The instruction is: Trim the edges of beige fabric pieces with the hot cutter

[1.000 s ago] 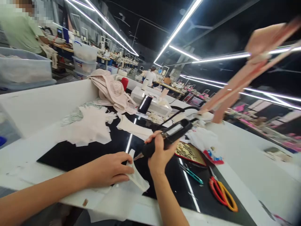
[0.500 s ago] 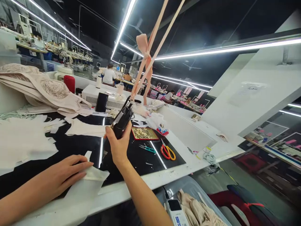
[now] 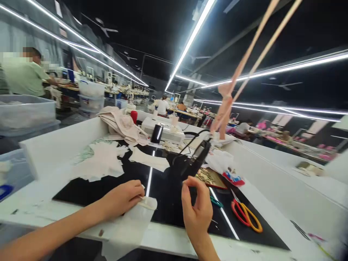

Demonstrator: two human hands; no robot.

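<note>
My left hand (image 3: 127,197) has its fingers pressed together on the upper edge of a thin, whitish translucent fabric piece (image 3: 130,226), which hangs over the table's front edge. My right hand (image 3: 198,208) is raised over the black mat (image 3: 170,208), thumb and fingertips drawn together in a pinch, with nothing visible between them. Just behind it a black hand-held tool (image 3: 199,156) with a cord hangs tilted from knotted peach straps (image 3: 225,98). Farther back on the mat lies a cream fabric strip (image 3: 149,158).
Scissors (image 3: 246,214) with red and yellow handles and teal snips (image 3: 216,201) lie right. Behind them is a tray (image 3: 217,177) of small pieces. Cut cream pieces (image 3: 99,161) and stacked cups (image 3: 119,121) lie left. White walls (image 3: 261,170) border the table.
My right hand has let go of the black tool and come down toward me; the tool now hangs from its straps. My left hand stays on the fabric. The view has turned left.
</note>
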